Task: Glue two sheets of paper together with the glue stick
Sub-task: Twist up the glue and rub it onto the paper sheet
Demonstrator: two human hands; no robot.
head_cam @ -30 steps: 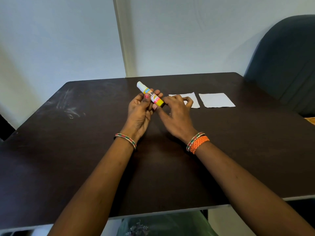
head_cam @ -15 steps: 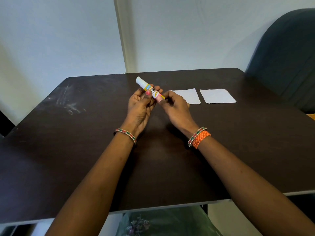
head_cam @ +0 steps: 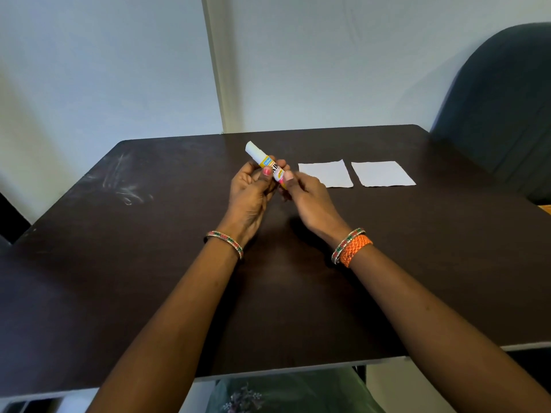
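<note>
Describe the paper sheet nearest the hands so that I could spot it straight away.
On the dark table, look just past the right hand, toward the far edge. Two white sheets lie flat side by side, apart; it is the left sheet. Unlike the right sheet, its top edge looks slightly ragged.

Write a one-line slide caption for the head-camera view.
Both hands, left hand and right hand, hold a capped glue stick above a dark table; two paper sheets lie side by side.

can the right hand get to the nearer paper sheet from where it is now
Probably yes: the nearer paper sheet lies flat just beyond the right hand, nothing between them, but that hand would first have to release the glue stick.
</note>
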